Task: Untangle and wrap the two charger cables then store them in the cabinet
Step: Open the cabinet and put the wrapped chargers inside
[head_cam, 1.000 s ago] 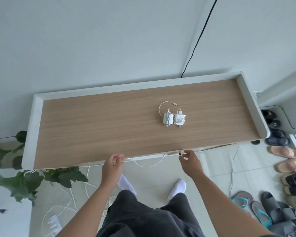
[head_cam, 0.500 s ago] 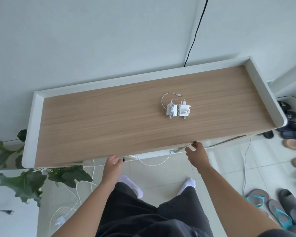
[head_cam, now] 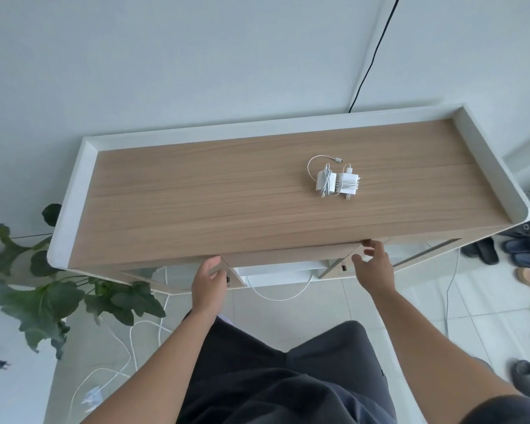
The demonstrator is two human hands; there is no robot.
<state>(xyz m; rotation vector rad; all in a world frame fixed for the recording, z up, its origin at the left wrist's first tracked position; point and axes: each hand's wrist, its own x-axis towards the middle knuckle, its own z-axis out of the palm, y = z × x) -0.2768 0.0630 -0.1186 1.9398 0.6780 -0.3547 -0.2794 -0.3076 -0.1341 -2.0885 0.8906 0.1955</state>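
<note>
Two white chargers (head_cam: 337, 181) with their cables wrapped round them lie side by side on the wooden cabinet top (head_cam: 227, 194), right of its middle; one loose cable end loops behind them. Below the front edge, both cabinet doors stand swung out. My left hand (head_cam: 210, 278) grips the edge of the left door (head_cam: 178, 278). My right hand (head_cam: 372, 264) holds the edge of the right door (head_cam: 338, 267). A white shelf inside (head_cam: 276, 270) shows between the doors.
A white raised rim (head_cam: 71, 209) runs round the top's back and sides. A leafy plant (head_cam: 68, 298) stands at the left. White cables (head_cam: 129, 341) trail on the tiled floor. Slippers and sandals (head_cam: 508, 252) lie at the right. A black cable (head_cam: 367, 62) runs down the wall.
Both hands have pulled the two doors outward from the cabinet front, so they now stand open. The view has shifted back and down. The chargers have not moved.
</note>
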